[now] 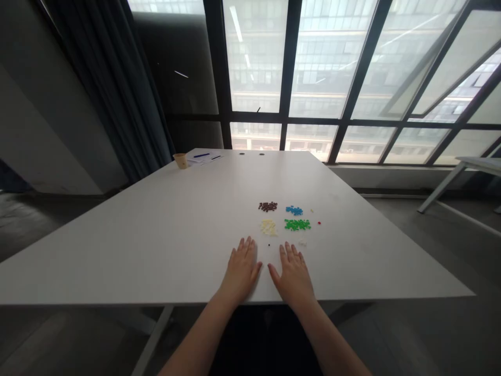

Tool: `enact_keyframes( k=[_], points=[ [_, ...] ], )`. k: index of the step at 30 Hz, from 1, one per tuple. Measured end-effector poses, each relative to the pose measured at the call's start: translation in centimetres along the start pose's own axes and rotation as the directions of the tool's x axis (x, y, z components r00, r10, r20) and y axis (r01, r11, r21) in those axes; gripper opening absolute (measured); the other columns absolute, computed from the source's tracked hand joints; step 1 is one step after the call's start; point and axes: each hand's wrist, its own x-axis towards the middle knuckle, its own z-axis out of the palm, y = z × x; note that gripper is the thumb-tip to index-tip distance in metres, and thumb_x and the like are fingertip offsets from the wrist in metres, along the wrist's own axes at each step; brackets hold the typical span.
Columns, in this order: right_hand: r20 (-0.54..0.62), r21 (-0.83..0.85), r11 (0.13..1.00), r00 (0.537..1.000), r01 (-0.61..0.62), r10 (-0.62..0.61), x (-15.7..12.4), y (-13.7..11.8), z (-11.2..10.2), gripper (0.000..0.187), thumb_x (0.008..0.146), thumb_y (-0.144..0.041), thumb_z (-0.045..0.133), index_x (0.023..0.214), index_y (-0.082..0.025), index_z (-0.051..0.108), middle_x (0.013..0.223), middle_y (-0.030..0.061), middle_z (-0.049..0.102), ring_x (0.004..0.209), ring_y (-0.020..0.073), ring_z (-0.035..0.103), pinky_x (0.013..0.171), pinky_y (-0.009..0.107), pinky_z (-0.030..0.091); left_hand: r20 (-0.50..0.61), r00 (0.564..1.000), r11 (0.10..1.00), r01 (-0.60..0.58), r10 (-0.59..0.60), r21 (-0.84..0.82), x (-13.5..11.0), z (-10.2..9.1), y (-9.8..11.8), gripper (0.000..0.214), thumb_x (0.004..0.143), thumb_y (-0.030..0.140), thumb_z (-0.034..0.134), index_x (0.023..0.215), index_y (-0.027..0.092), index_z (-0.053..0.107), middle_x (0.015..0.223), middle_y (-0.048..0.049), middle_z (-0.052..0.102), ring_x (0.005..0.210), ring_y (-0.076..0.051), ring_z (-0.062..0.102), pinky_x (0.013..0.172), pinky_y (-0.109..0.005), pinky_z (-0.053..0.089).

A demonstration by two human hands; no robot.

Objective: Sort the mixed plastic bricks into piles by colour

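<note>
My left hand (240, 270) lies flat and palm down on the white table (129, 250), fingers spread, holding nothing. My right hand (293, 277) rests the same way just beside it, also empty. Ahead of my fingers lie small beads in colour-sorted heaps: dark brown (268, 207), blue (294, 210), green (297, 224) and pale yellow (268, 227). The pale yellow heap is nearest my left fingertips. A small whitish piece (302, 243) sits just beyond my right fingertips, and a red bead (319, 223) lies apart.
A small tan paper cup (180, 161) stands near the far left table edge, beside papers (203, 158) and a blue pen (201, 155). A large window runs behind the table, with a dark curtain (117, 89) at left and a white table (477, 166) at right.
</note>
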Motion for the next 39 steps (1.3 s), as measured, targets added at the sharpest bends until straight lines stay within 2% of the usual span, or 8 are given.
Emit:
enact_keyframes(
  k=[4, 11, 20, 32, 39],
  points=[
    [-0.014, 0.011, 0.999, 0.999, 0.037, -0.036, -0.1, 0.2, 0.0, 0.062, 0.084, -0.047, 0.032, 0.133, -0.01, 0.037, 0.141, 0.0117, 0.028, 0.131, 0.0241, 0.02, 0.107, 0.037, 0.013, 0.0, 1.0, 0.999, 0.005, -0.005, 0.032, -0.8, 1.6, 0.2, 0.052, 0.086, 0.035, 0.033, 0.133, 0.012, 0.035, 0.14, -0.0123, 0.029, 0.131, -0.026, 0.024, 0.105, -0.048, 0.021],
    [-0.035, 0.03, 0.996, 0.996, 0.088, -0.087, -0.3, 0.6, 0.1, 0.058, 0.084, -0.044, 0.035, 0.13, -0.009, 0.042, 0.138, 0.0111, 0.034, 0.13, 0.0239, 0.025, 0.106, 0.037, 0.019, -0.031, 0.997, 0.997, -0.071, 0.07, -0.018, -1.1, 1.3, -0.3, 0.053, 0.085, 0.038, 0.036, 0.132, 0.013, 0.036, 0.14, -0.0128, 0.031, 0.13, -0.026, 0.026, 0.104, -0.049, 0.023],
    [-0.053, 0.044, 0.994, 0.994, 0.102, -0.099, -0.5, 0.6, 0.0, 0.057, 0.083, -0.043, 0.037, 0.129, -0.01, 0.044, 0.137, 0.0104, 0.037, 0.129, 0.0239, 0.027, 0.106, 0.037, 0.021, -0.037, 0.996, 0.996, -0.077, 0.076, -0.049, -1.4, 0.9, -0.2, 0.048, 0.084, 0.034, 0.039, 0.129, 0.014, 0.041, 0.138, -0.0115, 0.036, 0.129, -0.026, 0.029, 0.104, -0.048, 0.024],
    [-0.085, 0.053, 0.992, 0.99, 0.113, -0.109, -0.5, 0.9, 0.4, 0.056, 0.083, -0.043, 0.037, 0.127, -0.011, 0.045, 0.136, 0.0106, 0.039, 0.128, 0.0245, 0.029, 0.105, 0.038, 0.023, -0.052, 0.996, 0.995, -0.082, 0.078, -0.064, -1.5, 1.2, -0.3, 0.048, 0.085, 0.034, 0.038, 0.129, 0.016, 0.041, 0.138, -0.0112, 0.036, 0.129, -0.025, 0.029, 0.104, -0.048, 0.024],
    [-0.083, 0.05, 0.992, 0.99, 0.115, -0.11, -0.5, 0.8, 0.4, 0.054, 0.083, -0.043, 0.037, 0.127, -0.011, 0.047, 0.136, 0.0099, 0.039, 0.128, 0.0242, 0.029, 0.105, 0.038, 0.024, -0.097, 0.991, 0.993, -0.1, 0.094, -0.064, -1.5, 1.6, -0.5, 0.047, 0.084, 0.034, 0.04, 0.127, 0.016, 0.043, 0.136, -0.012, 0.039, 0.128, -0.026, 0.031, 0.103, -0.049, 0.025]
  ],
)
